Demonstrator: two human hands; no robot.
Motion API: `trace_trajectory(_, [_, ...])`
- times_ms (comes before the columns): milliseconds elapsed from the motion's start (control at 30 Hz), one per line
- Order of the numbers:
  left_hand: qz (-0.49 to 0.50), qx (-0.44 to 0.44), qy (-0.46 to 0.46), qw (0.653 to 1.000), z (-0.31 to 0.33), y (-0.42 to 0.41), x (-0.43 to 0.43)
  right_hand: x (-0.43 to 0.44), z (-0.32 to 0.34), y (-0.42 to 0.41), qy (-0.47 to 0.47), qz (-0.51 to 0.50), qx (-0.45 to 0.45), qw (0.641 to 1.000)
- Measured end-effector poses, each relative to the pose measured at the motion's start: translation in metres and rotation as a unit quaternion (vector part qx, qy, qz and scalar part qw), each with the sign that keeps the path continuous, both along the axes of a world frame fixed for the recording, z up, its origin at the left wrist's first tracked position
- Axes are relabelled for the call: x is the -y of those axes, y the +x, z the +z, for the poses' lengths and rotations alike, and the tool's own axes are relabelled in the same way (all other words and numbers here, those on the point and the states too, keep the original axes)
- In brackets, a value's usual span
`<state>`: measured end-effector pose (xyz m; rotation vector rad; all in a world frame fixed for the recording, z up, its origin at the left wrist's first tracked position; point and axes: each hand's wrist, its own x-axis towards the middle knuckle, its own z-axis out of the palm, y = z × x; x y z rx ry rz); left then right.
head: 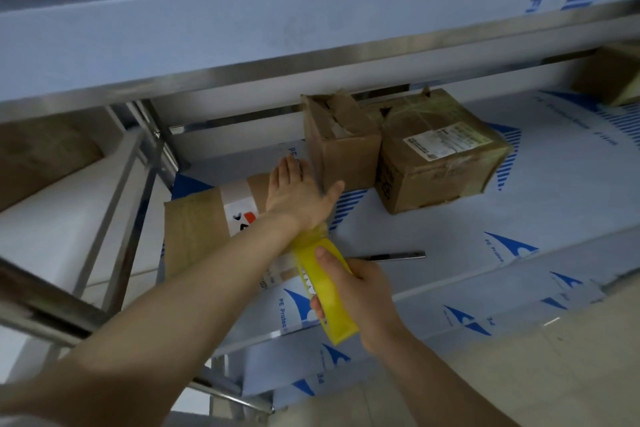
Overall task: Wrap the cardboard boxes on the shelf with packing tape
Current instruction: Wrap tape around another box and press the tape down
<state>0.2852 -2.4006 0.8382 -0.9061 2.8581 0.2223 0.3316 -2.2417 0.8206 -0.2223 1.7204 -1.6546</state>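
- Right hand (360,298): nearest item, on the near right of the flat cardboard box (197,229). Its fingers and thumb are curled round the handle of a yellow tape dispenser (325,291).
- The dispenser's long axis points from the right hand up and left toward the flat box. Its tape roll (313,236) sits at the box's near right edge, just beside the left wrist.
- Thin metal strip (391,256): lies on the shelf surface (519,218) to the right of the flat box, apart from it; what it is cannot be told.
- Flat box: lies on the shelf, crossed by a white band, part hidden by the left forearm. Its long side appears to run left to right.
- Left hand (298,191): palm down on the far right end of the flat box, fingers straight, thumb spread, pressing and gripping nothing. It is the hand on the work.
- Judgement: the roll is at the box edge, so the coming pull likely runs across the top, away from the right hand.
- Torn box (341,146): just beyond the flat box, near the left fingertips.
- Labelled box (440,152): right of the torn box and touching it, with tape already on it.
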Motion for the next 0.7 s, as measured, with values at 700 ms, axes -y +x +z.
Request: trace_trajectory(700, [-0.020,0.107,0.252,0.961,0.064,0.036,0.044,-0.001,0.004,-0.001,0.004,0.005,0.011,1.000])
